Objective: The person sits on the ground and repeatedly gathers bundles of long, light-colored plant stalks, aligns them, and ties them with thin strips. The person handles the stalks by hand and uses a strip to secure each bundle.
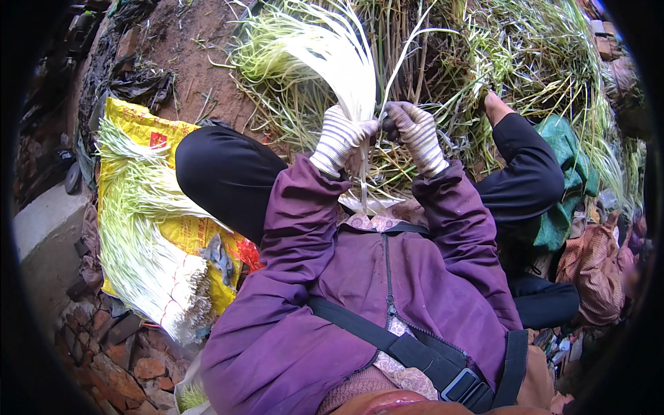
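My left hand, in a striped knit glove, grips the white stems of a bunch of pale blanched chives. The leaves fan upward and to the left, and a few stem ends hang below the fist. Close beside it, my right hand wears a similar glove with darkened fingertips. Its thumb and fingers pinch a thin loose stalk that rises between the hands and forks near the top. The stalk's lower end is partly hidden by the fingers.
A heap of uncleaned green stalks lies ahead and to the right. At left, tied chive bundles rest on a yellow printed sack. Green woven cloth lies by my right knee. Broken bricks cover the ground at lower left.
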`<state>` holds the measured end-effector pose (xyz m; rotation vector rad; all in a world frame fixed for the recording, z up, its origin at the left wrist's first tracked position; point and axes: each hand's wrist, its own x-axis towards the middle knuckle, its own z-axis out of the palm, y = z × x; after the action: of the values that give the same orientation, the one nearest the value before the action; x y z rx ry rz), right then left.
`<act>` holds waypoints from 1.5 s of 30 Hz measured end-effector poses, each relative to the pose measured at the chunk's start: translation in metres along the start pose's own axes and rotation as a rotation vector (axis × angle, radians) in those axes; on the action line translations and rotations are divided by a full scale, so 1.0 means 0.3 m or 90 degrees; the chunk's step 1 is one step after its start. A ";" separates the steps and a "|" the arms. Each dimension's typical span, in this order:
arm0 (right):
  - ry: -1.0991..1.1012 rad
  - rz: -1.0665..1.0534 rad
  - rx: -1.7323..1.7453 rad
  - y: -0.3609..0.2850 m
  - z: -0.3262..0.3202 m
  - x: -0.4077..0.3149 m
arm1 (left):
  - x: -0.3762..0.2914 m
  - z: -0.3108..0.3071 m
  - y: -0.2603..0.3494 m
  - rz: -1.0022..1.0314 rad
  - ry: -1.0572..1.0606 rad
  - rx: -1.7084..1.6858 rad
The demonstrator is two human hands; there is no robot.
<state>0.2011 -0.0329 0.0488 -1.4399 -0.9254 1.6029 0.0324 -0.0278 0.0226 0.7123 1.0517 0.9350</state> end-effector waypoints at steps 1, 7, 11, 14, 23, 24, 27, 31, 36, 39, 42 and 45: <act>-0.027 0.012 0.016 0.003 0.005 0.001 | 0.000 0.002 0.001 -0.004 -0.003 -0.016; 0.067 -0.333 -0.341 0.012 0.033 0.000 | -0.008 0.006 0.001 0.023 0.005 -0.021; 0.097 -0.441 -0.456 -0.006 0.027 -0.006 | -0.006 0.006 0.003 0.023 -0.005 -0.105; 0.106 -0.450 -0.420 -0.012 0.020 -0.017 | -0.002 0.005 0.015 -0.014 -0.011 -0.124; 0.037 -0.419 -0.321 0.007 0.040 -0.047 | -0.006 0.005 0.058 -0.039 -0.043 -0.252; 0.029 -0.449 -0.355 0.002 0.035 -0.066 | -0.007 0.002 0.063 -0.021 -0.036 -0.226; 0.000 -0.494 -0.398 -0.012 -0.006 -0.139 | -0.011 -0.008 0.072 0.022 -0.020 -0.242; 0.053 -0.392 -0.582 -0.010 -0.162 -0.238 | -0.003 -0.016 0.075 0.060 -0.008 -0.251; -0.024 0.134 -1.044 0.014 -0.285 -0.222 | -0.004 -0.015 0.077 0.081 0.018 -0.255; 0.049 -0.186 -0.742 -0.002 -0.218 -0.213 | -0.015 -0.001 0.084 0.083 0.042 -0.251; 0.011 -0.268 -0.514 -0.026 -0.077 -0.193 | -0.022 0.010 0.094 0.047 0.048 -0.230; -0.016 -0.320 -0.498 -0.034 0.036 -0.159 | -0.024 0.012 0.096 0.035 0.056 -0.221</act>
<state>0.1941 -0.0717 0.0795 -1.4906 -1.8881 0.9076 0.0262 -0.0218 0.0510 0.4163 0.9186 1.1699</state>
